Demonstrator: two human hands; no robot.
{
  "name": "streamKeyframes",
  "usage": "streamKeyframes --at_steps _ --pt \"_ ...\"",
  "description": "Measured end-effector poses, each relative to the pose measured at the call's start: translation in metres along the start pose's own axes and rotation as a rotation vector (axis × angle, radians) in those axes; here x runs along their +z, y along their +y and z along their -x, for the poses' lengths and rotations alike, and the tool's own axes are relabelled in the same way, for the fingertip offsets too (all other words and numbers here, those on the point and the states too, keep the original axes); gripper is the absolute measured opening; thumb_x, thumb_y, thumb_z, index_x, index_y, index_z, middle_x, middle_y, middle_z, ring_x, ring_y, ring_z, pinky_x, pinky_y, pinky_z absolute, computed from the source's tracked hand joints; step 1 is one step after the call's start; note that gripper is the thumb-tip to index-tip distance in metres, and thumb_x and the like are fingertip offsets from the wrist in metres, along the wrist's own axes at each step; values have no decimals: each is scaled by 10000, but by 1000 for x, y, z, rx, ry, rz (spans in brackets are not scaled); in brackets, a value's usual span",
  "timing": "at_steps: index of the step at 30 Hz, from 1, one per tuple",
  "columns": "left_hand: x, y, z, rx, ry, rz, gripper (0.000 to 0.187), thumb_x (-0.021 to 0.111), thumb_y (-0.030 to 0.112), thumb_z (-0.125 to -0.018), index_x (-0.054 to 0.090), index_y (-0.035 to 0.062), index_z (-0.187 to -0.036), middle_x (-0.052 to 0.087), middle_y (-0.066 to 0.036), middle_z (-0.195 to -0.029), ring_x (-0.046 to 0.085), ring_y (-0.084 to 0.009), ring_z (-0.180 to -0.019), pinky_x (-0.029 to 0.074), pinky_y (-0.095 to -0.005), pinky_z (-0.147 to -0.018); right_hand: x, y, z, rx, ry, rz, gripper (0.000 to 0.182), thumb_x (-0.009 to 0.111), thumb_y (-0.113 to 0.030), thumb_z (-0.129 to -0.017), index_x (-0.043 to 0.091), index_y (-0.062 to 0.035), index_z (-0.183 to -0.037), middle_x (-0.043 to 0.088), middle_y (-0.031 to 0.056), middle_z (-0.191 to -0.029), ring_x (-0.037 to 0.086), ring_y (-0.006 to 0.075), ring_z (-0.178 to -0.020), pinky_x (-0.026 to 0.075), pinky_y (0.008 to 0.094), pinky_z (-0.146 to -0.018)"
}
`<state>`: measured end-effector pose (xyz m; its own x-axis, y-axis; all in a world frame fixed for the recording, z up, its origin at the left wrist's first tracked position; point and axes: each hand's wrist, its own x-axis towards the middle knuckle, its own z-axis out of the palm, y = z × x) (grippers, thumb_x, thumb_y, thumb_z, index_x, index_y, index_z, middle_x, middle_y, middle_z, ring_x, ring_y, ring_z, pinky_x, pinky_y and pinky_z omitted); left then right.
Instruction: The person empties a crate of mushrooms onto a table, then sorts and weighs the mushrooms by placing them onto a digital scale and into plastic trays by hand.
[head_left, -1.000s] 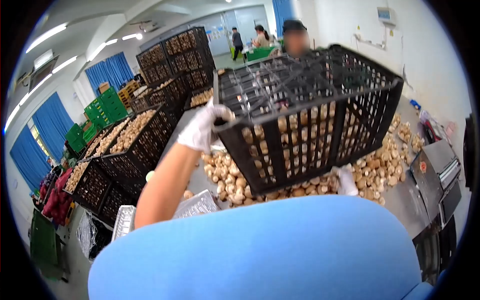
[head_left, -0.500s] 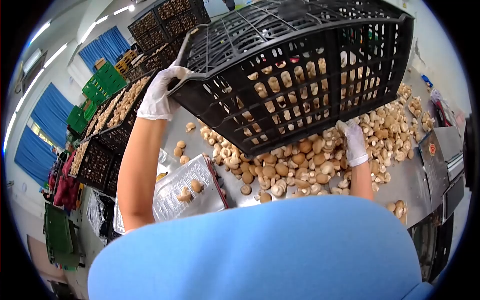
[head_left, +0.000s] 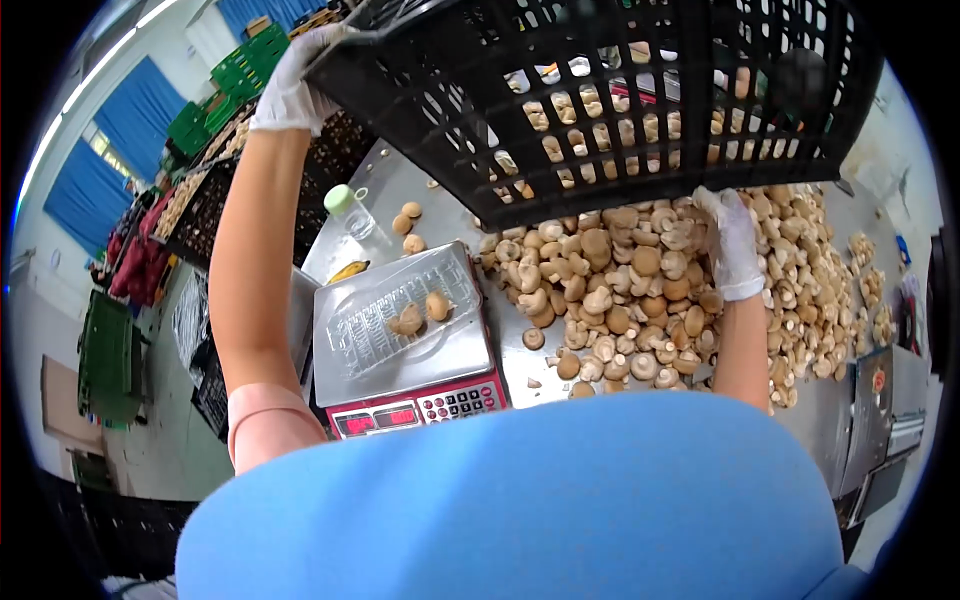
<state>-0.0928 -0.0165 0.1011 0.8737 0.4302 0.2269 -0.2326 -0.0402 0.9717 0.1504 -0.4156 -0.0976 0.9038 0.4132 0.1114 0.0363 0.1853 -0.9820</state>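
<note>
A black plastic crate (head_left: 430,120) is tipped on its side above the metal table, its slotted face toward me. My left hand (head_left: 298,85), in a white glove, is closed round its upper left edge. At the crate's lower edge my gloved right hand (head_left: 735,250) has its fingers hooked on the rim, right over the mushrooms. A big heap of brown-capped mushrooms (head_left: 640,275) lies beneath and behind the crate, and more show through its slots. Left of the heap, a clear plastic tray (head_left: 365,335) with two mushrooms (head_left: 437,306) rests on a weighing scale (head_left: 462,350).
A bottle with a green cap (head_left: 350,212), a yellow object (head_left: 349,271) and a few loose mushrooms (head_left: 412,243) lie past the scale. Filled black crates (head_left: 200,235) and green crates (head_left: 245,65) stand at left. A metal box (head_left: 872,390) is at the table's right.
The crate has risen in view and tipped further, and both hands have moved up with it. More of the heap and the scale's red display now show.
</note>
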Motion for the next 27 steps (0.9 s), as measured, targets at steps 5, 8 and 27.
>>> streamKeyframes --at_steps 5,8,27 --pt "-103 -1 -19 112 293 30 213 652 221 -877 689 84 -1036 723 -87 -935 703 -212 -792 602 -375 -713 66 -10 -27 39 -208 -138 179 707 -181 -877 596 -57 -942 620 5 -849 574 95 -733 423 233 -604" --pt "-120 -4 -5 83 335 56 205 631 218 -881 685 88 -1030 726 -86 -946 709 -214 -816 603 -381 -742 102 1 -44 92 -287 -191 176 698 -166 -881 590 -59 -968 635 17 -864 595 105 -749 429 231 -604" --pt "-186 -119 17 -52 306 422 378 633 270 -888 605 38 -1185 704 -137 -1102 687 -288 -995 561 -498 -900 147 36 -98 66 -390 101 189 684 -204 -889 590 -103 -1019 634 -6 -924 610 127 -842 499 335 -725"
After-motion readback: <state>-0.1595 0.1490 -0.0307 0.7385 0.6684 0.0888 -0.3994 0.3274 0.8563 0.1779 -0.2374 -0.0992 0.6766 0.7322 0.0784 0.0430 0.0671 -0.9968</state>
